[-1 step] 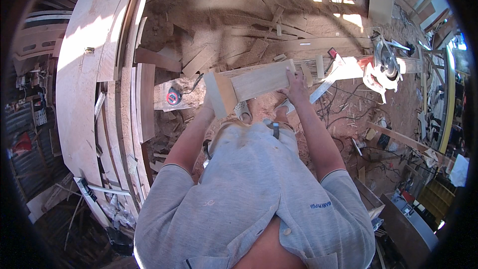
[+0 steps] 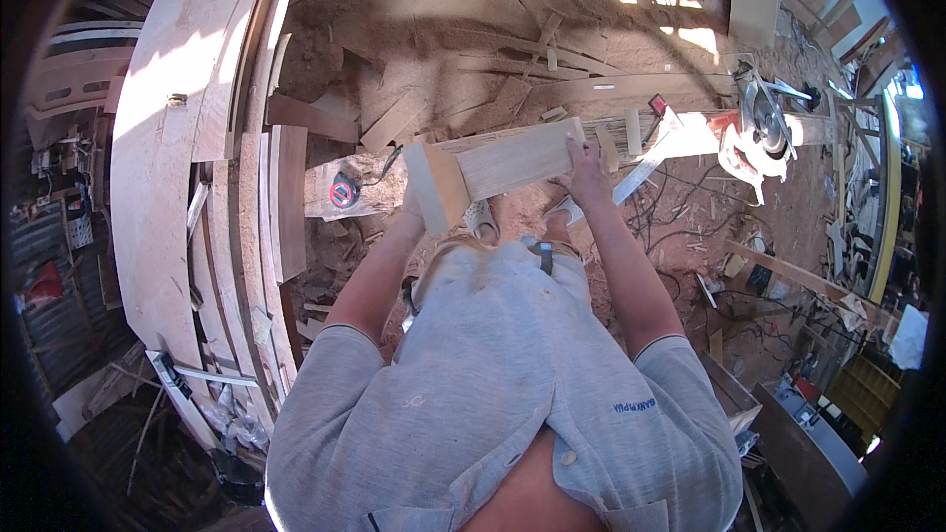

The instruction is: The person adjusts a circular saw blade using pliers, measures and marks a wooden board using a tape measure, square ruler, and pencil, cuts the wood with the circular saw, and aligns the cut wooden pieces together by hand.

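Head view: two pale wood pieces held at an angle above the feet.
Right hand (image 2: 588, 175) clamped on the far end of the long board (image 2: 517, 160); left hand (image 2: 412, 207) against the end block (image 2: 437, 185), fingers hidden, grip cannot be told. Tape measure (image 2: 343, 191) lies left; circular saw (image 2: 764, 128) stands well apart, right.

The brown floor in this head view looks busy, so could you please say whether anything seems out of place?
Yes: flat tan wooden offcuts lie at odd angles beyond the pale rectangular wooden board in the right hand, and thin dark cables tangle right of that hand among small pale wood scraps, which looks untidy.
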`<state>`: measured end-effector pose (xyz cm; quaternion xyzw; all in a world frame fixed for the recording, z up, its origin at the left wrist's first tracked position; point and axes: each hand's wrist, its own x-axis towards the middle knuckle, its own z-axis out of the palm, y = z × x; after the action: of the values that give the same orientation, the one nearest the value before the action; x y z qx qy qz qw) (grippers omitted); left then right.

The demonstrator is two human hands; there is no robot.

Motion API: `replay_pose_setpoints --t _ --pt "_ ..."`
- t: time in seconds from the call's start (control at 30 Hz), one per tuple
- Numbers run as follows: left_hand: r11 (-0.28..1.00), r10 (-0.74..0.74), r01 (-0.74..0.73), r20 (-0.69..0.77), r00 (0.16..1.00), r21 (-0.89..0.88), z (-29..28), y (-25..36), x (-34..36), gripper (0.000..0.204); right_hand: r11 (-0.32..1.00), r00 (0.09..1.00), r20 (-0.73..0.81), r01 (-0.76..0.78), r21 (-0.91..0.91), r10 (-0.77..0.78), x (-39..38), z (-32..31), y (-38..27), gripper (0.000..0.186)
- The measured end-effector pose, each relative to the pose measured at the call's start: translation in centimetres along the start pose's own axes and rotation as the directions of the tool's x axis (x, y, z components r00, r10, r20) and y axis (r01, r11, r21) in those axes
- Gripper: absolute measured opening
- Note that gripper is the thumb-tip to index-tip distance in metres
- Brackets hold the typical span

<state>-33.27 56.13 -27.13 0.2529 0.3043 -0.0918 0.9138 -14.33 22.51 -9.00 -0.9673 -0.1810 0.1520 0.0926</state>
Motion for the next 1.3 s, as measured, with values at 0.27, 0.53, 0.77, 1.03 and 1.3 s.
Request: replay_pose_setpoints --t 0.27,0.53,0.77,1.03,1.3 --pt "1.0 -0.007 0.007 0.01 1.0 0.022 0.3 0.1 -0.2 0.045 1.0 1.0 -0.024 0.019 0.011 -0.018 -0.1 0.5 0.4 0.105" --pt "0.999 -0.014 0.014 0.015 1.0 0.042 0.5 0.3 -0.7 0.047 1.0 1.0 -0.006 0.006 -0.001 -0.006 -0.1 -0.1 -0.1 0.105" --pt "0.997 -0.018 0.016 0.029 0.999 0.071 0.7 0.3 -0.9 0.049 1.0 1.0 0.01 -0.01 0.003 0.01 0.0 -0.3 -0.2 0.103" --pt "0.897 0.01 -0.119 0.249 0.968 0.426 4.3 3.0 -2.7 0.053 0.998 0.997 0.061 -0.052 0.022 0.051 0.3 -1.6 -0.7 0.102" --pt "0.131 0.192 -0.341 0.313 0.93 0.931 19.1 7.8 -8.9 0.082 0.998 0.998 0.035 -0.051 -0.044 0.053 -0.1 -1.4 0.0 0.097"
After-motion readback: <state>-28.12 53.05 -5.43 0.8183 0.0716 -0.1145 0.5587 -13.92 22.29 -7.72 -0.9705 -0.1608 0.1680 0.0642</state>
